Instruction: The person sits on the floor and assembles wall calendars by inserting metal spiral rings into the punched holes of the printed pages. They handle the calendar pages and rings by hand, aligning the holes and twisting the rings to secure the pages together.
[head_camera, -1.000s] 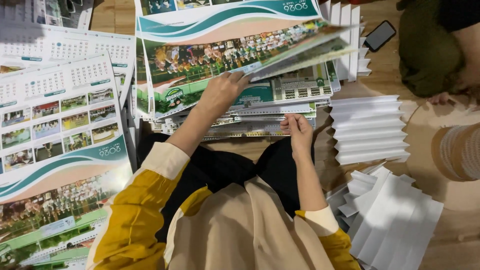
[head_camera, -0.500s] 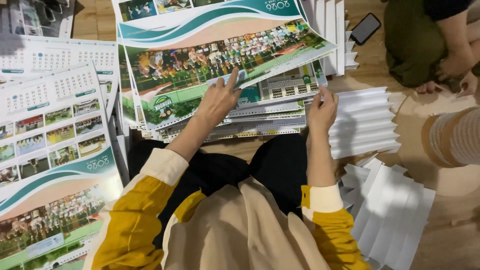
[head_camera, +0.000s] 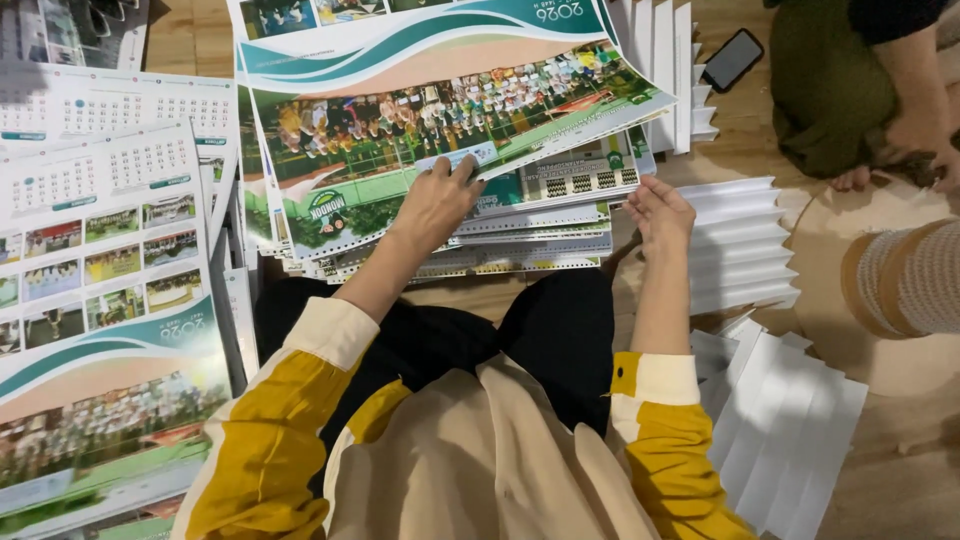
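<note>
Hands of the person: two, the left hand (head_camera: 435, 205) and the right hand (head_camera: 662, 212)
Phones: one black phone (head_camera: 732, 60), near the far right corner of the floor (head_camera: 900, 440)
Fanned groups of white folded cards: three
Stacks of calendar sheets: two, one ahead and one along the left edge
Other people in part: two

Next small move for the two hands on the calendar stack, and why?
Probably lift the top calendar sheet off the stack: the left hand lies flat on it, the right hand touches the stack's right edge, and the sheet already sits askew.
</note>
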